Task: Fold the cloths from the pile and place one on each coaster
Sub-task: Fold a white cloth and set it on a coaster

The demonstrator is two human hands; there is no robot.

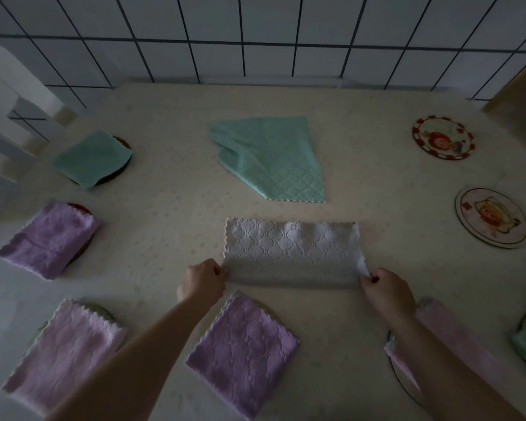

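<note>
White cloth (292,253) folded flat mid-table; unfolded teal cloth (271,159) behind; two bare coasters (443,137) right.

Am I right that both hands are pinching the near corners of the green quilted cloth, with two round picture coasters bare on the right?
Not quite: in the head view the hands pinch the white quilted cloth; the green quilted cloth lies untouched beyond it.

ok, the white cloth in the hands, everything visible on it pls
The white cloth is a soft fabric with a raised diamond weave and scalloped edges. It lies flat as a wide rectangle, seemingly folded once, on the table near the middle. The left hand pinches its near-left corner, the right hand its near-right corner.
</note>
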